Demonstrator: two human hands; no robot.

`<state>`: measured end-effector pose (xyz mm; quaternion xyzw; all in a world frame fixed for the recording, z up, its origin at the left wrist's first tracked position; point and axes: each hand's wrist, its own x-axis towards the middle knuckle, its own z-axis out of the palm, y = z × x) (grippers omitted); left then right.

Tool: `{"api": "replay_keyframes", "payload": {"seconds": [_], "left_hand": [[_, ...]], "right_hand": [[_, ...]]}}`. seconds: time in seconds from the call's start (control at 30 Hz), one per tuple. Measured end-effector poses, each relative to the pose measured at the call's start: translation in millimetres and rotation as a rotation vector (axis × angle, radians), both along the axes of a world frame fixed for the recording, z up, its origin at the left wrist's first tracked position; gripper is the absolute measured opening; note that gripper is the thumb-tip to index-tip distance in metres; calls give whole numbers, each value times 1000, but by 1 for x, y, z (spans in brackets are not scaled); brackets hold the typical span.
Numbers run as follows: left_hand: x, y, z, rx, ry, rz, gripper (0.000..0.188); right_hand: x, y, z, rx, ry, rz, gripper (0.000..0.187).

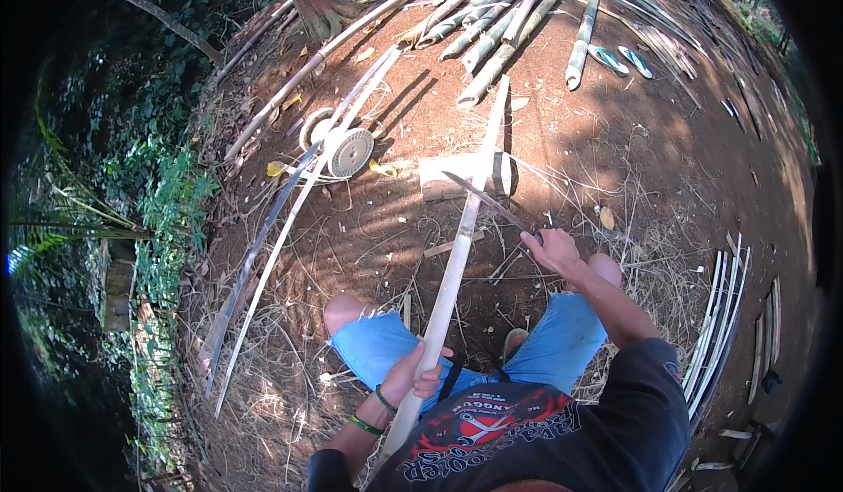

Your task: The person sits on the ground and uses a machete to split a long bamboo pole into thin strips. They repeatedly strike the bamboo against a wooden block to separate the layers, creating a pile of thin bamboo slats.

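Note:
A long pale bamboo strip (454, 268) slants from my lap up and away across a short log (443, 176) on the ground. Low in the view, my left hand (414, 375) is wrapped round the strip's near part, close to my body. My right hand (553, 251) grips a long knife (500, 208) by its handle. Its blade points up and left and crosses the strip just on the near side of the log. Whether the edge touches the bamboo or hovers over it, I cannot tell.
Left of the log, long thin strips (290, 215) rest over a round wheel-like piece (351, 153). Bamboo poles (505, 53) lie at the far side near a tree trunk (314, 0) and a pair of flip-flops (621, 61). Several pale strips (716, 325) lie at right; shavings (641, 193) litter the soil.

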<state>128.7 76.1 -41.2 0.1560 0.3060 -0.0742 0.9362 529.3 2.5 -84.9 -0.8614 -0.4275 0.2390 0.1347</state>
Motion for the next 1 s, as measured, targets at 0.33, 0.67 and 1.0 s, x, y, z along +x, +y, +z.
{"api": "replay_keyframes", "payload": {"seconds": [0.33, 0.67, 1.0], "left_hand": [[8, -5, 4, -23, 36, 22, 60], [13, 6, 3, 5, 27, 39, 59], [4, -11, 11, -116, -27, 68, 56]], "right_hand": [[-12, -13, -14, 55, 113, 207, 66], [-4, -12, -10, 63, -51, 247, 68], [32, -3, -8, -3, -149, 98, 69]]}}
